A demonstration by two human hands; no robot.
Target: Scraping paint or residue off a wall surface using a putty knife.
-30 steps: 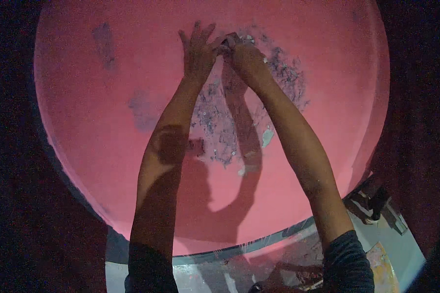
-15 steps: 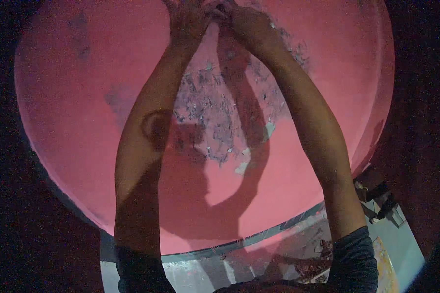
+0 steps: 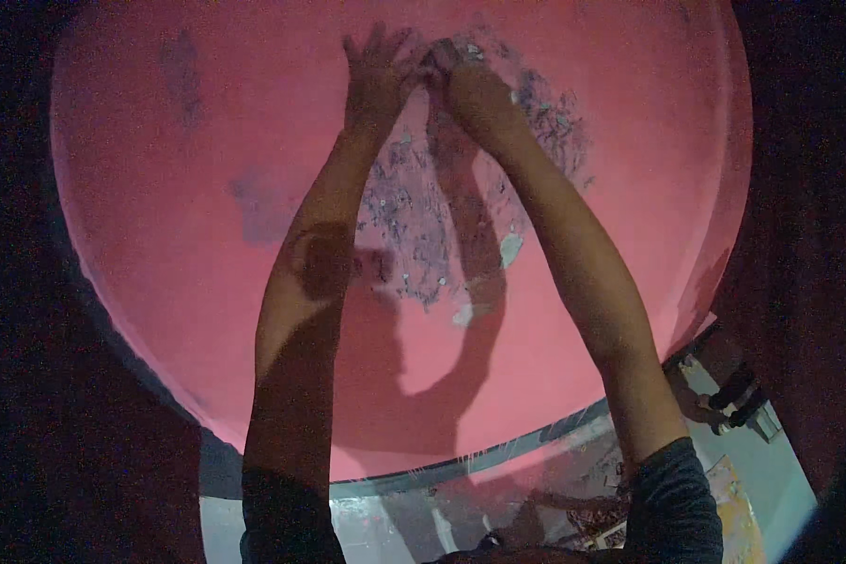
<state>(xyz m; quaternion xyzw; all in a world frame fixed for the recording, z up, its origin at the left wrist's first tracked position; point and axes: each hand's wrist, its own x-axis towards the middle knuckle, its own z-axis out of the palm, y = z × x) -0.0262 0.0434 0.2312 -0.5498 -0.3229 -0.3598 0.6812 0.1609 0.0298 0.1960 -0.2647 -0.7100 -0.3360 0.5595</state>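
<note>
A large round pink surface (image 3: pixel 555 367) spreads in front of me. Its middle carries a rough grey-purple patch (image 3: pixel 409 216), flaky and scraped-looking, with a few pale green-white bits. At the patch's far end my left hand (image 3: pixel 378 89) lies with fingers spread on the pink surface. Beside it, thumb side close to its fingers, my right hand (image 3: pixel 479 94) is closed with the fingers curled in. Whatever it grips, if anything, is too dark to make out. The shadow of my head and arm falls across the surface between my forearms.
Below the near rim, a grey, pink-stained surface (image 3: pixel 367 526) shows, with a brown tangled pile (image 3: pixel 597 517) at the right. Dark objects (image 3: pixel 743 395) lie on a pale board (image 3: pixel 775 470) at the lower right. Dark reddish ground surrounds the disc.
The view has shifted, so both hands and the far part of the pink surface sit lower in the picture. The hands stay side by side, left spread, right closed.
</note>
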